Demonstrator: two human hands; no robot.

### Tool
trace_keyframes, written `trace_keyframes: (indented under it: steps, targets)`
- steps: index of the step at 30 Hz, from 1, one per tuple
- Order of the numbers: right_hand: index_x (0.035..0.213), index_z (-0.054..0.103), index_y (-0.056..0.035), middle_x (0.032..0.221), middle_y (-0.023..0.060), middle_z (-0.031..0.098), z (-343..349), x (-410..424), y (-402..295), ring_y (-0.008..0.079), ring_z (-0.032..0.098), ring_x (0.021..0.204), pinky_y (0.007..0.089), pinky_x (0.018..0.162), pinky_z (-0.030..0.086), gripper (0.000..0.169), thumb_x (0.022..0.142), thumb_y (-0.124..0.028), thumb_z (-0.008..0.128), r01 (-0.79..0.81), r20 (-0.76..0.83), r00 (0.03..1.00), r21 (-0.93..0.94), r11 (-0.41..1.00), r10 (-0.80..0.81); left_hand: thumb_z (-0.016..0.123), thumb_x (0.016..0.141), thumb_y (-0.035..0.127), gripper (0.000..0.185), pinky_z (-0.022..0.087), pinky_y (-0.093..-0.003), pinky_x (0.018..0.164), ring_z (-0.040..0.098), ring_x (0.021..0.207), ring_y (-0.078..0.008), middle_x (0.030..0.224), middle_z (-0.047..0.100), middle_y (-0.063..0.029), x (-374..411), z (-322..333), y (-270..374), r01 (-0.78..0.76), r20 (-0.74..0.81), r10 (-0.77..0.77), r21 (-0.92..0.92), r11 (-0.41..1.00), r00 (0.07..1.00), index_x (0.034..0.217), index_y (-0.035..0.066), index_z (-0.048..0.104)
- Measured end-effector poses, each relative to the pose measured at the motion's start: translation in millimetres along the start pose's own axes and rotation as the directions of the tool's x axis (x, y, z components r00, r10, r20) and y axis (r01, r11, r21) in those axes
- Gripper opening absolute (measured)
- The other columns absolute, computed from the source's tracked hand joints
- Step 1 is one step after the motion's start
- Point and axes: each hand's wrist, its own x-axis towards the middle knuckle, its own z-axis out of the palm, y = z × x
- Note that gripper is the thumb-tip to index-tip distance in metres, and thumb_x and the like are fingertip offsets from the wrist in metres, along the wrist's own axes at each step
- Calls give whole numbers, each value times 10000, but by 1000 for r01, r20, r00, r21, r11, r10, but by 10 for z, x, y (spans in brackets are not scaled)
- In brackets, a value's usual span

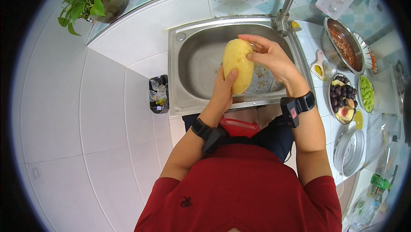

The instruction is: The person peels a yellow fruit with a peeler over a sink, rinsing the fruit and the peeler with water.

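Note:
A large, pale yellow peeled potato (pixel 238 66) is held upright over the stainless steel sink (pixel 196 61). My left hand (pixel 224 85) grips its lower left part, with the thumb across the front. At the upper right, my right hand (pixel 268 53) touches it with the thumb on the side and the index finger at the top end. Small brown spots mark the potato's skinless surface. Behind the hands, bits of peel and a grey perforated mat (pixel 261 79) lie in the basin.
A faucet (pixel 282 20) rises at the sink's back right. Along the right counter are a peeler (pixel 318 65), a steel bowl of reddish food (pixel 343 45), a fruit plate (pixel 343 98), chopped green vegetables (pixel 366 93) and a white strainer (pixel 350 153). A black-lined bin (pixel 159 93) stands left.

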Motion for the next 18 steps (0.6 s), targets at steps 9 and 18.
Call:
trace_keyframes:
  steps: [9, 18]
  targets:
    - [1332, 548, -13, 1223, 104, 630, -11, 22, -1, 169, 592, 1132, 289, 982, 445, 485, 850, 17, 589, 4, -13, 1000, -27, 1000, -4, 624, 930, 350, 562, 568, -320, 632, 614, 974, -179, 1169, 559, -83, -13, 11, 20, 1, 4, -1, 10, 1000, 1000, 1365, 82, 389]
    - [1290, 578, -6, 1175, 102, 651, -24, 35, 15, 160, 608, 1095, 281, 930, 473, 455, 836, 15, 604, 32, -31, 999, -40, 999, -33, 633, 922, 359, 571, 569, -317, 634, 621, 952, -176, 1155, 567, -79, -11, 2, 33, 2, 39, -2, -6, 1000, 999, 1357, 80, 391]
